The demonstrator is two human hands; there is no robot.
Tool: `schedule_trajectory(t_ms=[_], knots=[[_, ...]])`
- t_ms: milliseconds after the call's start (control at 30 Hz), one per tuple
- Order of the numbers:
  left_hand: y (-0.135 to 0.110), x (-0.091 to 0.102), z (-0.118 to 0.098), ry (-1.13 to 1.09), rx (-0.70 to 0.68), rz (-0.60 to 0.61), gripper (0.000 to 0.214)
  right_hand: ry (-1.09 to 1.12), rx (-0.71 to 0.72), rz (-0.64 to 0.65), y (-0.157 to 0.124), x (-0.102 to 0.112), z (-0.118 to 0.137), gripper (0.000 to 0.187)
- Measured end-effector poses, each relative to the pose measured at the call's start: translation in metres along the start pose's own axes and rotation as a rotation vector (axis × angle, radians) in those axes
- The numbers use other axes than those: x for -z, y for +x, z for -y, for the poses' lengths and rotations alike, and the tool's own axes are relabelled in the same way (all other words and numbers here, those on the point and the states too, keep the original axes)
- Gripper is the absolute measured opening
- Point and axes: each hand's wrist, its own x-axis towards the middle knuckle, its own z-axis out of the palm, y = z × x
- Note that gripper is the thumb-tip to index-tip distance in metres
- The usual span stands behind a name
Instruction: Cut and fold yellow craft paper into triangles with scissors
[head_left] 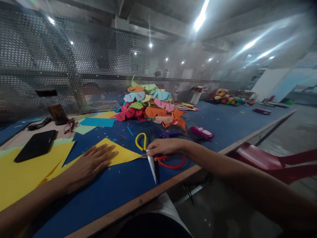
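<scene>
My left hand [92, 162] lies flat, fingers spread, on a yellow paper triangle [121, 153] on the blue table top [116, 188]. My right hand [163, 146] rests on a pair of scissors [151, 162] with one yellow and one red handle loop; its fingers curl over the pivot and the blades point toward the table's front edge. Whether the fingers grip the scissors or only touch them is unclear.
A pile of folded coloured paper shapes [151, 105] sits behind. Yellow sheets [22, 172] and a black phone [36, 144] lie at left, blue scissors [168, 134] and a pink object [202, 133] beyond my right hand. A red chair [269, 162] stands right of the wooden table edge [173, 181].
</scene>
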Motion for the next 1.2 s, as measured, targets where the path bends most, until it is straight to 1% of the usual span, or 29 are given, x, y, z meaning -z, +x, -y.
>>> schedule_trajectory(t_ms=[133,200,367,500,700,833,900,1000,1100,1200], knots=[[0.001,-0.001,-0.002,0.012,0.009,-0.011,0.05,0.0,0.013,-0.021,0.005,-0.003,0.003,0.042],[0.001,-0.001,-0.003,0.007,0.009,-0.008,0.05,-0.007,0.012,-0.01,0.007,-0.003,0.002,0.044],[0.001,0.0,-0.003,-0.011,0.019,0.001,0.05,-0.015,0.04,0.018,0.006,-0.002,-0.001,0.045],[0.002,0.001,-0.003,-0.017,0.033,0.006,0.049,-0.044,0.037,0.011,0.006,-0.003,0.001,0.046],[0.002,0.003,-0.007,-0.02,0.043,0.035,0.05,-0.044,0.073,0.002,0.007,-0.005,0.001,0.051],[0.001,0.005,-0.009,-0.016,0.049,0.033,0.05,-0.056,0.058,0.009,0.007,-0.003,0.001,0.05],[0.001,0.007,-0.005,-0.02,0.042,0.026,0.051,-0.06,0.057,0.012,0.007,-0.002,0.001,0.049],[0.0,0.008,0.008,-0.021,0.047,0.019,0.053,-0.076,0.06,0.02,0.008,-0.001,0.001,0.05],[-0.002,0.004,0.024,0.025,0.062,-0.002,0.052,-0.079,0.045,0.027,0.008,-0.001,0.002,0.049],[-0.004,-0.001,0.034,0.051,0.046,0.009,0.051,-0.06,0.044,0.015,0.008,-0.002,0.003,0.048]])
